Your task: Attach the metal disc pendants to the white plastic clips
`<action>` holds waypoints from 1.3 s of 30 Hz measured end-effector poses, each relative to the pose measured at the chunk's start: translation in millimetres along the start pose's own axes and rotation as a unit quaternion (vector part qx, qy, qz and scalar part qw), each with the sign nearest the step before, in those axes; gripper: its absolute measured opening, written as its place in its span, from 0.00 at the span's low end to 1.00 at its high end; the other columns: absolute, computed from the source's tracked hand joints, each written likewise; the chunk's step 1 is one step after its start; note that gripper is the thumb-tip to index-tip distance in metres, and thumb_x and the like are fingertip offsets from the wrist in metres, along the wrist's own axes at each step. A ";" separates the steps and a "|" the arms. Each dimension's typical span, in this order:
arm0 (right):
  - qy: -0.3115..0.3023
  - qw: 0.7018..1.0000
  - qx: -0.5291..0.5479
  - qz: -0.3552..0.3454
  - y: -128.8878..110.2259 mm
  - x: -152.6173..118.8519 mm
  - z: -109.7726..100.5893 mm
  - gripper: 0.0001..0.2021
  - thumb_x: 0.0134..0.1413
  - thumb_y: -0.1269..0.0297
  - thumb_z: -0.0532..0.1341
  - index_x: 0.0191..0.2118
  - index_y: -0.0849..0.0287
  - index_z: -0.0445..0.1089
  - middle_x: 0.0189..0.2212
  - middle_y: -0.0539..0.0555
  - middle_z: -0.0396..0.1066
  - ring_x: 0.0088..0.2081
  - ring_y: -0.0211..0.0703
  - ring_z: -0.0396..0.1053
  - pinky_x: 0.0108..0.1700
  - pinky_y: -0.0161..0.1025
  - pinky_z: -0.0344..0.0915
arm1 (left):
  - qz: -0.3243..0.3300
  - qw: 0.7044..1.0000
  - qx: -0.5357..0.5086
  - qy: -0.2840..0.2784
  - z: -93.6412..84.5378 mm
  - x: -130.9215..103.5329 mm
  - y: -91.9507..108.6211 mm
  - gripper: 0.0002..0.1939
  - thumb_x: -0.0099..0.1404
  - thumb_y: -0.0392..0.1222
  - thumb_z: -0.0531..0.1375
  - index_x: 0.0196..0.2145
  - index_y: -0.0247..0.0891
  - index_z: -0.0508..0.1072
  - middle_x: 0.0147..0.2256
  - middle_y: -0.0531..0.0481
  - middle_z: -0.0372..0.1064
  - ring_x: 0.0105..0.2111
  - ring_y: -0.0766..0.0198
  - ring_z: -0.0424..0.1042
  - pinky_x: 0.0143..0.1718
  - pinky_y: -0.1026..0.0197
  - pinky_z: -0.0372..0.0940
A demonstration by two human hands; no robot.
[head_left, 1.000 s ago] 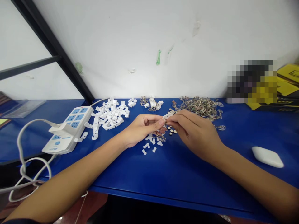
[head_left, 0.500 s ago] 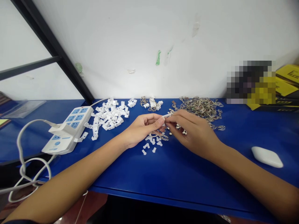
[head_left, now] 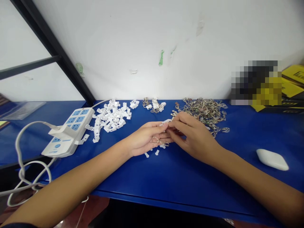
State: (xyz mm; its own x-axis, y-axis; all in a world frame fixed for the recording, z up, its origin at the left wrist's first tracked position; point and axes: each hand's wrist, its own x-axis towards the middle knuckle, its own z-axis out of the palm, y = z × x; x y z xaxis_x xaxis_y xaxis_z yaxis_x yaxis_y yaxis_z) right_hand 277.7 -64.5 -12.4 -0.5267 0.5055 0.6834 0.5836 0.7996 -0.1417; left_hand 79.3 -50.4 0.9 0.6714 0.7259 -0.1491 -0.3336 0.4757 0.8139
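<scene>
The thumb of the left hand (head_left: 150,136) is pressed down on a small white plastic piece (head_left: 166,121), which is thus held against the forefinger; the other fingers are extended below, with the palm turned up. A thin wire loop (head_left: 157,140) is seen lying across these lower fingers. The thumb and fingertips of the right hand (head_left: 196,139) are drawn close together at the near side of the same piece; whether anything is pinched between them cannot be told, the tips being partly hidden.

Small white tabs (head_left: 157,152) are noted on the blue table (head_left: 166,183) just below the left hand, partly covered by it. Round metal discs (head_left: 174,113) are grouped beyond the right hand, beside a tangled heap of wire loops (head_left: 205,109). A small cluster of white parts and wire (head_left: 155,106) is located near the wall (head_left: 133,41). Farther left, a heap of white plastic parts (head_left: 112,115) is found beside a power strip (head_left: 79,119). At far right, a white rounded case (head_left: 272,159) and yellow boxes (head_left: 293,87) are recorded.
</scene>
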 end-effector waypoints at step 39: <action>0.192 0.957 -0.072 0.204 41.2 6.4 -29.3 0.03 0.60 0.66 0.64 0.35 0.55 0.75 0.29 0.53 0.67 0.27 0.42 0.66 0.31 0.46 0.67 | -0.028 0.998 -0.006 0.054 21.2 82.7 8.7 0.11 0.73 0.36 0.57 0.34 0.32 0.76 0.39 0.38 0.76 0.42 0.54 0.77 0.53 0.42 0.71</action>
State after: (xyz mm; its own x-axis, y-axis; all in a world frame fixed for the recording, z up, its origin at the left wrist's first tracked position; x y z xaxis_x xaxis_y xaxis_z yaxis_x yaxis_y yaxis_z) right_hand 316.4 -37.9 7.1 0.0140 0.5875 0.8091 0.7863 0.4934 -0.3718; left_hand 146.0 3.3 7.5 0.6145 0.7465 -0.2552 -0.3054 0.5233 0.7955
